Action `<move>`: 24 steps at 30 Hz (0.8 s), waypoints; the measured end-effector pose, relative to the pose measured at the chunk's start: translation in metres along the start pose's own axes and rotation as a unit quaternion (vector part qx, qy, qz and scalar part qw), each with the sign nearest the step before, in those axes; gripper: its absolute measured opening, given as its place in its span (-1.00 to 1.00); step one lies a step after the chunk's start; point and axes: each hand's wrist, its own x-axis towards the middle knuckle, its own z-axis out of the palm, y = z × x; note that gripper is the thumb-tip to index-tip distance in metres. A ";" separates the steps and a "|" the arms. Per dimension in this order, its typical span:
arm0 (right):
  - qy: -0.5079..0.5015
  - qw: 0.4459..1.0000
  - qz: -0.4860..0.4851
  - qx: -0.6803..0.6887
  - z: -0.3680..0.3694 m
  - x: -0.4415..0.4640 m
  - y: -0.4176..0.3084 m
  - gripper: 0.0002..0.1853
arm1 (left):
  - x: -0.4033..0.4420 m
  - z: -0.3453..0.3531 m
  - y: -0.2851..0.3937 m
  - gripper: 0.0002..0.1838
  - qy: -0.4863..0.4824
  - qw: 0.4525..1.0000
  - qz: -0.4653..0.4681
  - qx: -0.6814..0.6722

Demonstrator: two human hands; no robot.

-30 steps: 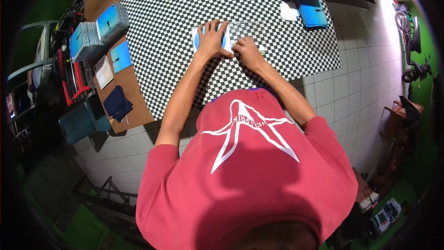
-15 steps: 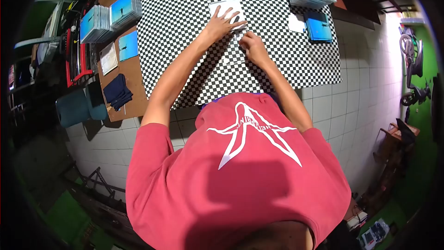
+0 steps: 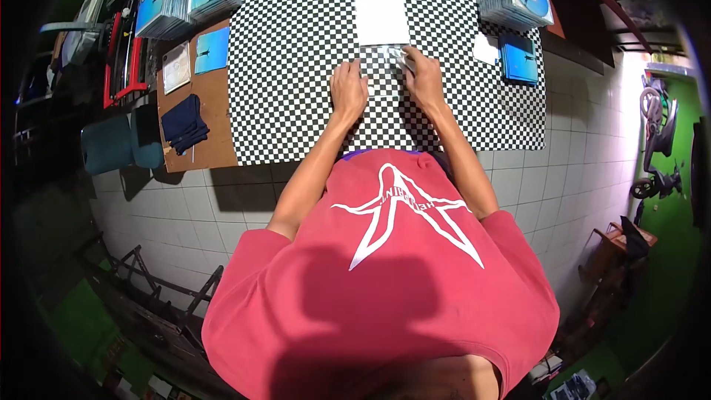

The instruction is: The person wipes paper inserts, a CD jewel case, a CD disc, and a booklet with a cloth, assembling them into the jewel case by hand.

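A white square sheet point(image 3: 382, 21) lies on the checkered tabletop in front of me. Below its near edge is a piece of clear plastic point(image 3: 384, 72), with checks showing through and glints along its top; whether it is a case lid or a sleeve I cannot tell. My left hand point(image 3: 348, 90) rests at the plastic's left edge, fingers curled together against it. On the other side, my right hand point(image 3: 424, 80) pinches the plastic near its upper right corner.
Stacked CD cases point(image 3: 164, 9) with blue covers stand at the left. At the right are another stack of cases point(image 3: 507, 0) with a disc on top, and a pile of blue inserts point(image 3: 520, 59). A dark folded cloth point(image 3: 185, 124) lies on the brown board.
My left hand has come off the white sheet and moved back towards me to the plastic's left side. My right hand has shifted slightly right. The whole white sheet now shows.
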 end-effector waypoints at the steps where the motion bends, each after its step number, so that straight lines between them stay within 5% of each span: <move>1: 0.018 0.999 0.017 0.030 0.000 0.004 -0.003 -0.62 | 0.008 -0.004 0.000 -0.56 -0.029 0.999 -0.017 -0.001; 7: 0.018 1.000 -0.019 -0.002 0.032 0.013 -0.009 -0.68 | 0.058 -0.013 -0.025 -0.59 0.004 0.999 0.033 0.010; 11: 0.000 0.990 0.051 0.134 0.057 0.023 -0.009 -0.72 | 0.058 -0.017 -0.036 -0.67 0.066 0.998 0.020 -0.014; 14: -0.009 0.999 -0.028 -0.031 0.056 0.027 -0.003 -0.77 | 0.029 -0.027 -0.031 -0.10 0.035 0.999 -0.022 -0.012; 15: -0.011 0.999 -0.030 -0.031 0.058 0.026 0.002 -0.77 | 0.017 -0.027 -0.034 0.32 -0.016 1.000 -0.009 0.011; 17: 0.012 0.993 -0.087 -0.078 0.064 0.023 0.009 -0.81 | 0.000 -0.032 -0.026 0.52 -0.040 0.998 0.031 0.042; 24: -0.039 0.972 -0.165 -0.162 0.050 0.012 -0.004 -0.76 | -0.003 -0.030 -0.024 0.48 -0.051 0.998 -0.004 0.021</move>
